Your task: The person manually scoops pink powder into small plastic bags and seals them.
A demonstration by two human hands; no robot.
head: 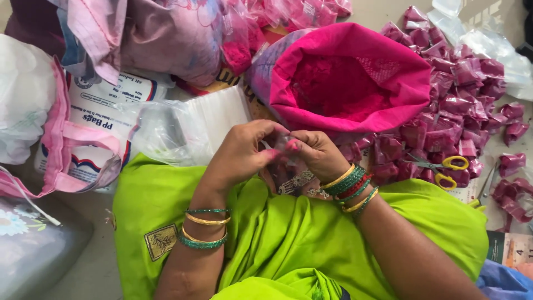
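Head view | left hand (239, 155) and right hand (316, 155) both pinching small clear packet (281, 145) just below pink powder sack (347, 78) | risk — slipping grip spilling powder onto green cloth (277, 233)

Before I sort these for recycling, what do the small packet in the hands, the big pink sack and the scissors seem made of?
The small packet, pinched between left hand and right hand, looks like thin clear plastic film: glossy and see-through. The big pink sack seems soft woven cloth, matte, its rim rolled down in folds. The scissors appear to have metal blades and smooth yellow plastic handles.
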